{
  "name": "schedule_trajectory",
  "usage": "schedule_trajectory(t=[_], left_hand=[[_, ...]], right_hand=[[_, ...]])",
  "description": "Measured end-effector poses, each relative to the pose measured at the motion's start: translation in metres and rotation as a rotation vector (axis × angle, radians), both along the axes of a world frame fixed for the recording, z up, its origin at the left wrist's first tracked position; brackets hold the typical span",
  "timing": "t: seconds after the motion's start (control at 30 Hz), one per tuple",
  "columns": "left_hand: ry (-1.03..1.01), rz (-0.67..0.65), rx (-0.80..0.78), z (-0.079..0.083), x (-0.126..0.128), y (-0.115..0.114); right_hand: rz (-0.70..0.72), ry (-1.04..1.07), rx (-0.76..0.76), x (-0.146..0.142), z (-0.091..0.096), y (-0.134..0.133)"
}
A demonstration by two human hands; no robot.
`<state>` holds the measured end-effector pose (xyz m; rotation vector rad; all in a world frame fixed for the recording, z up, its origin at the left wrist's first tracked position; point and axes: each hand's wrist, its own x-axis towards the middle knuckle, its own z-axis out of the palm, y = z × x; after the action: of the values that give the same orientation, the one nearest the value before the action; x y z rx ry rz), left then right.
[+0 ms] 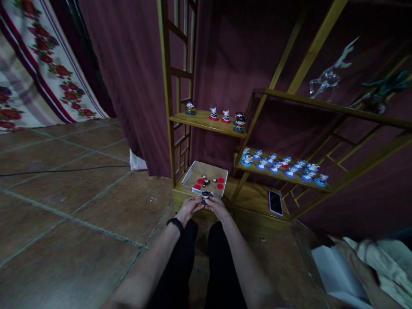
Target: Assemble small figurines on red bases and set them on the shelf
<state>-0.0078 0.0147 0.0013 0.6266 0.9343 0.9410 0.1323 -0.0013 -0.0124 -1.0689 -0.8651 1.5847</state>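
Between my two hands is a small dark-haired figurine (205,196) on a dark base, held upright over my knees. My left hand (190,207) pinches it from one side, with a black band on the wrist. From the other side my right hand (217,207) grips it with closed fingers. Just beyond my hands stands a shallow white box (187,177) with a brown inside. In it lie red discs (220,186) and several small dark figurine pieces (206,183).
A wooden display shelf (206,123) holds several figurines. Lower right, another shelf board carries rows of blue-and-white figurines (275,167). A phone (275,203) lies on the bottom board. Glass horse (328,77) sits upper right. A person's arm (357,268) and a white box (336,272) are at lower right.
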Motion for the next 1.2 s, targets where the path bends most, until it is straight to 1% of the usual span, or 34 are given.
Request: schedule_trajectory(t=[0.27,0.47,0.63,0.9,1.03,1.2], left_hand=[[0.030,-0.004,0.004,-0.003,0.000,0.001],[0.056,-0.067,0.060,-0.008,0.001,0.003],[0.086,-0.042,0.091,-0.011,0.003,0.004],[0.109,0.002,0.145,-0.014,0.006,0.005],[0.153,0.007,0.219,-0.011,0.006,0.002],[0.174,-0.056,0.333,-0.012,0.010,0.001]], right_hand=[[-0.032,-0.027,-0.008,0.000,0.000,0.000],[-0.019,-0.018,-0.001,-0.001,0.004,-0.004],[0.001,-0.024,-0.009,0.000,0.006,-0.006],[0.038,0.034,-0.024,0.000,0.009,-0.010],[0.026,0.052,-0.039,0.001,0.006,-0.008],[-0.019,0.074,-0.045,0.004,0.002,-0.006]])
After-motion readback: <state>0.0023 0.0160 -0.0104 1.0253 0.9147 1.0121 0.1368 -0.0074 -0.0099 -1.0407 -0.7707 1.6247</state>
